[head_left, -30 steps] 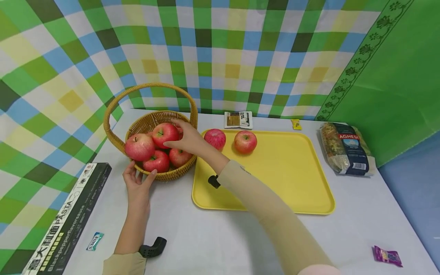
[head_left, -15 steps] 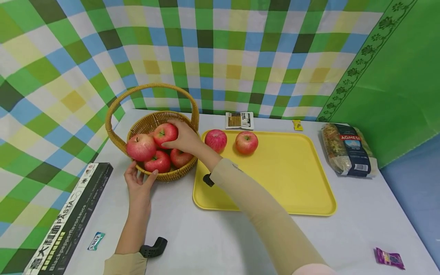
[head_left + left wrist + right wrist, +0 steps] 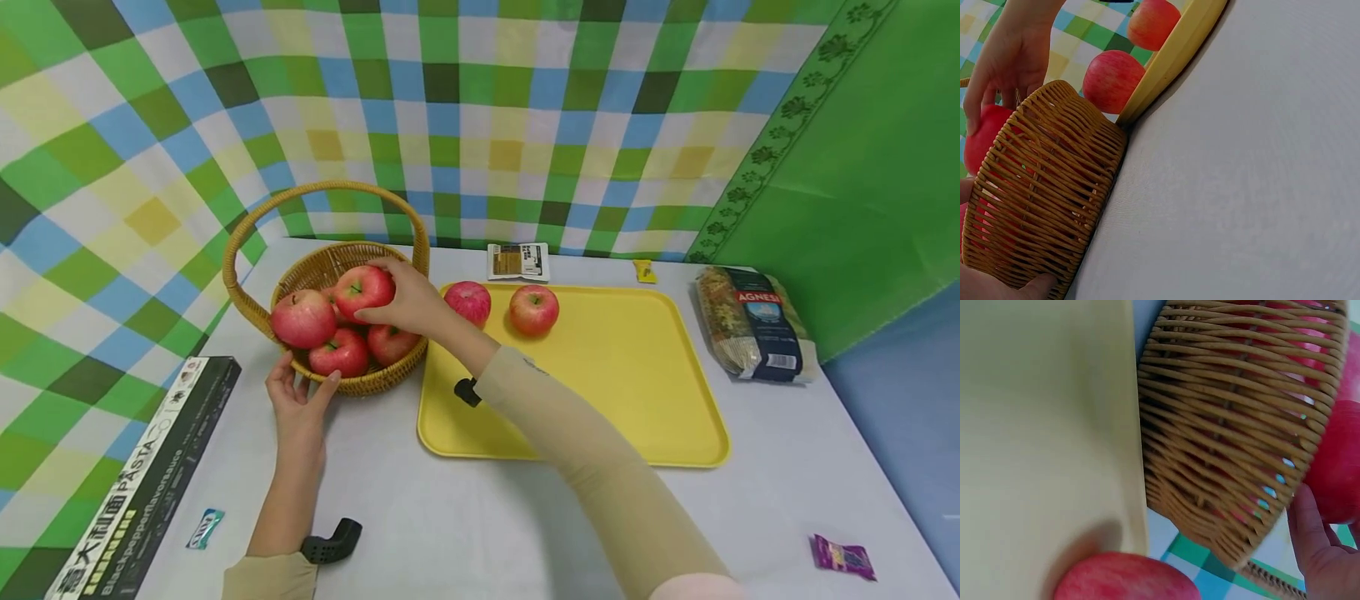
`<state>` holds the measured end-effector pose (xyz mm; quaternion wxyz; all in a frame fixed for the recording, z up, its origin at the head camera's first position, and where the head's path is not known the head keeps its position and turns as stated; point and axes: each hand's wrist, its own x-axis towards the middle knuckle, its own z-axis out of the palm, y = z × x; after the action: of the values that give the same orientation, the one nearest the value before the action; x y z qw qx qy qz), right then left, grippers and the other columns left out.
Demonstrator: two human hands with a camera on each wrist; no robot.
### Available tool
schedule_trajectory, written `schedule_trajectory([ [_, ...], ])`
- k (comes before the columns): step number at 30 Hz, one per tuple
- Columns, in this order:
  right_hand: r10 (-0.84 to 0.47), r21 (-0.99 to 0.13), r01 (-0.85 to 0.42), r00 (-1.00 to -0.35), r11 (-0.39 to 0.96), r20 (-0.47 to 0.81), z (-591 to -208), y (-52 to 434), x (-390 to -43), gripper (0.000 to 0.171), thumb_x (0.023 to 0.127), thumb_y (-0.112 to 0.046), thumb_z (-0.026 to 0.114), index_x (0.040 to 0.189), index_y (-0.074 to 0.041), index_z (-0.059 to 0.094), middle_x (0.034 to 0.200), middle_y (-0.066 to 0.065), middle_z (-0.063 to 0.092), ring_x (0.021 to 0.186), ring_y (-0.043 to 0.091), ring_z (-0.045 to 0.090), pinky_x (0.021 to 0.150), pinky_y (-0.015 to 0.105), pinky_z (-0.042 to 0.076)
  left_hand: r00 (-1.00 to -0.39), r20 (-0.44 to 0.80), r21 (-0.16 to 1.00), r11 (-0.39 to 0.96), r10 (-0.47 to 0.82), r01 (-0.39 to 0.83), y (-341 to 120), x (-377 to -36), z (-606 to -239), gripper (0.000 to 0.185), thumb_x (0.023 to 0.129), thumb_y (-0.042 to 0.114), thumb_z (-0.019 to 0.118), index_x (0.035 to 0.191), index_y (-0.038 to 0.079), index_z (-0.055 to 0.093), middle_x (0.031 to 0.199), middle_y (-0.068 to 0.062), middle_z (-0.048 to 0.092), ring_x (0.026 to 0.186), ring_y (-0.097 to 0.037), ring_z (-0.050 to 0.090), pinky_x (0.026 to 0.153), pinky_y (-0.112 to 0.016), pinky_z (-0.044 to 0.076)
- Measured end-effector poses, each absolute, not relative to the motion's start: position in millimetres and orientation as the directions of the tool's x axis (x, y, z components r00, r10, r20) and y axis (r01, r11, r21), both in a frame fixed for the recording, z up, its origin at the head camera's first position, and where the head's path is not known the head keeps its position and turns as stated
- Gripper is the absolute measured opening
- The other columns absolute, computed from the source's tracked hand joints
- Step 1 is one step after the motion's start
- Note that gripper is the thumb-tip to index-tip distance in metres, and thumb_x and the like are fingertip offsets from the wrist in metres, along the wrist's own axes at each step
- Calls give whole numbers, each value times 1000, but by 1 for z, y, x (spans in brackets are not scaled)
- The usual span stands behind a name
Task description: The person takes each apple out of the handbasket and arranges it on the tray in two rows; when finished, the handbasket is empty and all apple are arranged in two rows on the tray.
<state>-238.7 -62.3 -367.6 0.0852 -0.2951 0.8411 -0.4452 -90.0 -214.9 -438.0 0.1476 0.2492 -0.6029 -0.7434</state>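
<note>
Checkered backdrop, apple gripped in right hand, wicker basket (left hand holding it)

The apple in my grip has smooth, semi-gloss skin. The basket is ribbed, rough wicker. The tray appears smooth plastic; the backdrop, matt cloth.

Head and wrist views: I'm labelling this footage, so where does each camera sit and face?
Head: on the person's head, looking forward and down at the basket, tray, left hand, right hand and sleeves.
Left wrist: on that wrist, looking across the basket's side; part of the left hand shows, and the right hand.
Right wrist: on that wrist, looking past the tray at the basket; part of the right hand shows, touching an apple.
Both wrist views share the basket, tray and right hand.
</note>
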Motion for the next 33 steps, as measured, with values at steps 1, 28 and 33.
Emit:
schedule_trajectory([
  [1,-576,-806,-416,-809,420,118,-366,-59,-237,78,78,-39,79,141,-13,41,131,-2,50,111,10,51,89,24,49,-832,-190,970,-230,-521,-77,-215,-90,-438,78,88,9,70,145,24,20,157,2,15,143,-21,17,108,-26,35],
  [28,-462,-930,-219,-885,296,61,-340,98,-204,77,76,-24,83,141,-15,42,130,1,50,111,21,52,87,33,54,-837,-192,971,-221,-512,-88,-212,-90,-439,79,89,10,69,146,27,17,157,4,12,144,-20,14,110,-27,32],
  [33,-380,-927,-201,-922,316,70,-336,139,-207,75,80,-18,80,143,-12,40,134,6,47,111,26,52,90,37,53,-833,-199,968,-235,-516,-86,-213,-90,-439,79,89,10,69,145,27,17,157,4,12,144,-20,14,108,-26,34],
])
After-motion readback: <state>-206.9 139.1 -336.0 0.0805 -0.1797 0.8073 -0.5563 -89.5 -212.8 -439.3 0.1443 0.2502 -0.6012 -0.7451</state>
